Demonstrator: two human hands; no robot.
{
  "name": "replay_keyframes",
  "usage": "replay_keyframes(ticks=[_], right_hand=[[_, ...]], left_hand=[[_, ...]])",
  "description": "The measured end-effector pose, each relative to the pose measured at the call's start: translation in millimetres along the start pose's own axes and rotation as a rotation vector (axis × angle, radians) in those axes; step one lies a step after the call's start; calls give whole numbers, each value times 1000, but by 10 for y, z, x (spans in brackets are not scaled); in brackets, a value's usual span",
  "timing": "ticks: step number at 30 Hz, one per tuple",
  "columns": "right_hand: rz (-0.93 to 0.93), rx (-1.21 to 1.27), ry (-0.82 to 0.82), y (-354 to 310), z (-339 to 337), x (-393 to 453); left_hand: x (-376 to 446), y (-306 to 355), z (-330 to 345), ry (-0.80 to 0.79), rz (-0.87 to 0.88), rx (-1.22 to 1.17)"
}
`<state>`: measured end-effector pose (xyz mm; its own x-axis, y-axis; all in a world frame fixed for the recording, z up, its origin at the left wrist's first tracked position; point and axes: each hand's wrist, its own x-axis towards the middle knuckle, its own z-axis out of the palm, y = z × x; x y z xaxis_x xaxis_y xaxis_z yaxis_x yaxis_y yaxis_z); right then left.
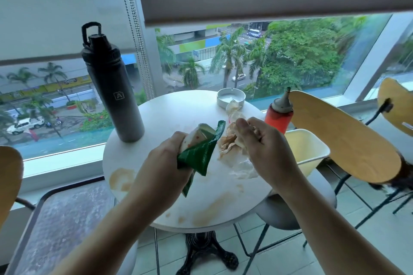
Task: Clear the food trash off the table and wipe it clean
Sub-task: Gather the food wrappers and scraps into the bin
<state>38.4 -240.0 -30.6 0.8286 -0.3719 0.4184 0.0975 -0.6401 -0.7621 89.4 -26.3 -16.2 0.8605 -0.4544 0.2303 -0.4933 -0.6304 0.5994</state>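
Observation:
A small round white table point(156, 118) carries brown sauce stains at its left and front edges. Above its middle, my left hand point(165, 161) grips a folded green banana leaf point(196, 154) wrapped around a white paper liner. My right hand point(263, 140) pinches crumpled, stained brownish paper point(228, 143). A crumpled white tissue point(243, 168) lies on the table under my right wrist. More crumpled wrapper point(233, 107) sticks up by the ashtray.
A tall black bottle point(116, 87) stands at the table's back left. A white ashtray point(230, 96) and a red sauce bottle point(279, 116) sit at the back right. Wooden-backed chairs point(344, 136) and a pale yellow bin point(306, 147) stand to the right. A window lies beyond.

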Motion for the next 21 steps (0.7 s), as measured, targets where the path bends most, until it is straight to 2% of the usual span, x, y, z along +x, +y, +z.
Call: replay_keyframes(ticks=[9,16,21], right_hand=[[-40,77,0,194,-551,-65],[25,187,-64,655,-1175,-48],[32,166,-46,948,-1554,65]], left_hand=[[-97,524,266,-85,63,-102],[-86,1008,559,-111,55,-164],[-66,1428,842,-124,134,-183]])
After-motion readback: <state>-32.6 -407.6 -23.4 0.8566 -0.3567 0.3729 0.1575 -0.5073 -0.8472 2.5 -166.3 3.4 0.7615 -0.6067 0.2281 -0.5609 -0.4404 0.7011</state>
